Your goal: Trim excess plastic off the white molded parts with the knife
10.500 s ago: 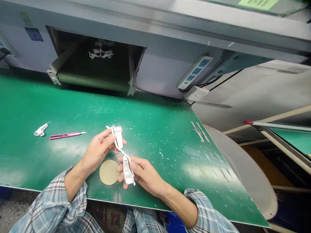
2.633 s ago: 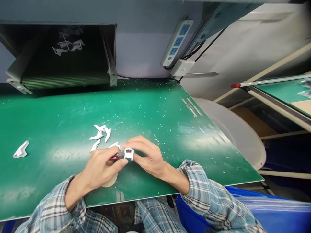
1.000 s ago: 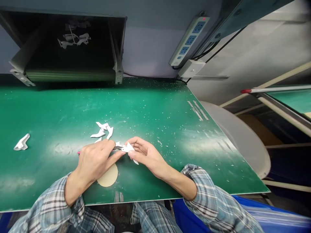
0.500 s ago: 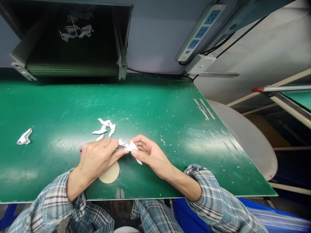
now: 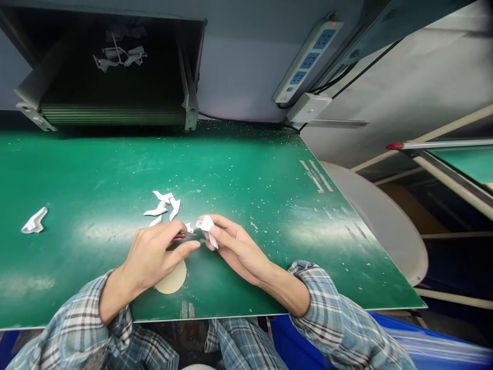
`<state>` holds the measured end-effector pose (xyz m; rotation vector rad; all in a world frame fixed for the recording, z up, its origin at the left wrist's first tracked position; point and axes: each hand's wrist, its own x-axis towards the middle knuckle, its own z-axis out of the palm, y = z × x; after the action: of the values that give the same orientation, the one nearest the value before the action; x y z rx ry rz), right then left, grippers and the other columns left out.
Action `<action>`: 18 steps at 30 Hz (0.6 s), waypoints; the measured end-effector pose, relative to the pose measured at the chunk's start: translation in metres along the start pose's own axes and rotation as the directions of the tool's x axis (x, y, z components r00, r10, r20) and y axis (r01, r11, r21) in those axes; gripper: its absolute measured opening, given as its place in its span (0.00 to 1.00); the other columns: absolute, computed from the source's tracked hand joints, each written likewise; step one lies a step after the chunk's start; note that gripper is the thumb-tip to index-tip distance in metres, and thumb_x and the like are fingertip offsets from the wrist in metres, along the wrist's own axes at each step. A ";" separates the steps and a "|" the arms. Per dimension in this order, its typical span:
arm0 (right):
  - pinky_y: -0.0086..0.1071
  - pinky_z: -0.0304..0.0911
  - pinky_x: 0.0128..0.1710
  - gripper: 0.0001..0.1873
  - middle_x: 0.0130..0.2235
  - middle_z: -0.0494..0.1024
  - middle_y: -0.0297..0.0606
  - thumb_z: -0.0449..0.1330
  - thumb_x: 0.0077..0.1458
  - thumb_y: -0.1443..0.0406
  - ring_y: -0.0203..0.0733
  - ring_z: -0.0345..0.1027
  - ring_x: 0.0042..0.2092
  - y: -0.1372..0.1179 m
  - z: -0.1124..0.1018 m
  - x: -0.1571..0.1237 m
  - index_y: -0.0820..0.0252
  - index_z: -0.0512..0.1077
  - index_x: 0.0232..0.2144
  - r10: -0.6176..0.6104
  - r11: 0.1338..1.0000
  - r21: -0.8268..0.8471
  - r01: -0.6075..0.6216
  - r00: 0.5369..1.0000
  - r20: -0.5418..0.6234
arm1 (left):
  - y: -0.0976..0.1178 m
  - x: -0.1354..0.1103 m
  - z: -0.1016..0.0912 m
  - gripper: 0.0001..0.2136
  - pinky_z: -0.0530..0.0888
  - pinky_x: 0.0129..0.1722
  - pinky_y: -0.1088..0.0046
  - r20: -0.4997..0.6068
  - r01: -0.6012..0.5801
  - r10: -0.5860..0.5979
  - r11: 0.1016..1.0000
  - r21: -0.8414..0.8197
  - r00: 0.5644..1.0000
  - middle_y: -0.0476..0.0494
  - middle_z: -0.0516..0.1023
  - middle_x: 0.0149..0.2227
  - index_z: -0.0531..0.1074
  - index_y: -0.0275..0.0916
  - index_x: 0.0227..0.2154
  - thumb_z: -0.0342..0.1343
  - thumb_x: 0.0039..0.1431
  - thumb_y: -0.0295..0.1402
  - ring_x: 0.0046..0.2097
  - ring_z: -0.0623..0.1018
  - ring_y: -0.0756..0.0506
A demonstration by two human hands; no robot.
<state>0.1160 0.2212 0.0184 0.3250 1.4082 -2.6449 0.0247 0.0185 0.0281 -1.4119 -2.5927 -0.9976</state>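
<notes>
My right hand (image 5: pixel 234 245) pinches a small white plastic part (image 5: pixel 207 227) just above the green table (image 5: pixel 246 174). My left hand (image 5: pixel 152 254) is closed round a pink utility knife (image 5: pixel 179 236), whose tip points at the part. Several white plastic trimmings (image 5: pixel 164 204) lie on the table just beyond my left hand. A round tan disc (image 5: pixel 172 281) lies half under my left wrist.
Another white plastic piece (image 5: pixel 34 221) lies at the far left. A dark conveyor opening (image 5: pixel 111 77) with white moulded parts (image 5: pixel 117 54) sits at the back. A power strip (image 5: pixel 306 59) hangs at the back right. A pale round bin (image 5: pixel 381 216) stands beside the table's right edge.
My right hand has turned the white part and lifted it slightly away from the knife tip. My left hand has drawn back a little.
</notes>
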 end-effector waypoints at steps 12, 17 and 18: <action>0.26 0.64 0.39 0.18 0.38 0.75 0.36 0.72 0.61 0.58 0.33 0.63 0.37 -0.001 0.001 0.003 0.59 0.82 0.51 0.046 0.958 0.278 -0.066 0.996 0.077 | -0.001 0.001 0.006 0.12 0.69 0.40 0.72 -0.117 -0.128 0.123 0.991 -0.036 0.986 0.44 0.74 0.40 0.73 0.37 0.55 0.48 0.77 0.29 0.39 0.74 0.48; 0.25 0.64 0.38 0.19 0.38 0.75 0.35 0.72 0.60 0.58 0.33 0.65 0.38 -0.001 0.001 0.002 0.58 0.82 0.51 0.059 0.956 0.283 -0.079 0.995 0.078 | -0.002 0.001 0.004 0.10 0.68 0.38 0.72 -0.130 -0.135 0.126 0.989 -0.061 0.983 0.46 0.73 0.37 0.73 0.35 0.52 0.47 0.77 0.27 0.36 0.72 0.49; 0.25 0.65 0.38 0.19 0.38 0.76 0.36 0.72 0.60 0.58 0.33 0.66 0.38 -0.001 0.002 0.002 0.58 0.82 0.51 0.063 0.956 0.281 -0.082 0.995 0.076 | -0.001 0.001 0.004 0.10 0.68 0.38 0.72 -0.123 -0.134 0.126 0.989 -0.060 0.984 0.46 0.73 0.37 0.73 0.36 0.51 0.48 0.77 0.28 0.36 0.72 0.49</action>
<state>0.1133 0.2204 0.0196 0.3068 0.9766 -2.7676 0.0243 0.0209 0.0246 -1.4662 -2.3714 -1.1250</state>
